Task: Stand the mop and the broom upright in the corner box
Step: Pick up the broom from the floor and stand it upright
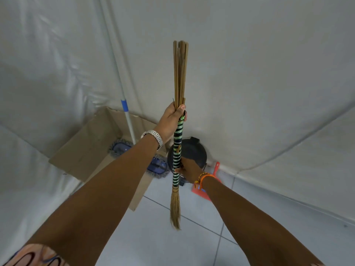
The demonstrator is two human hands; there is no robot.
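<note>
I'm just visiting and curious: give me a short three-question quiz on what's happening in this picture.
1. True or false: the mop already stands in the cardboard box.
2. Which hand grips the broom higher up? A) left hand B) right hand
3. Fill in: the broom's bristle end points ____.

Key:
1. True; its head sits inside the box and its pole leans up against the wall.
2. A; the left hand is near the bare sticks, the right one lower on the striped wrapping.
3. Down, toward the tiled floor.

Broom point(177, 146) upright in both hands
</note>
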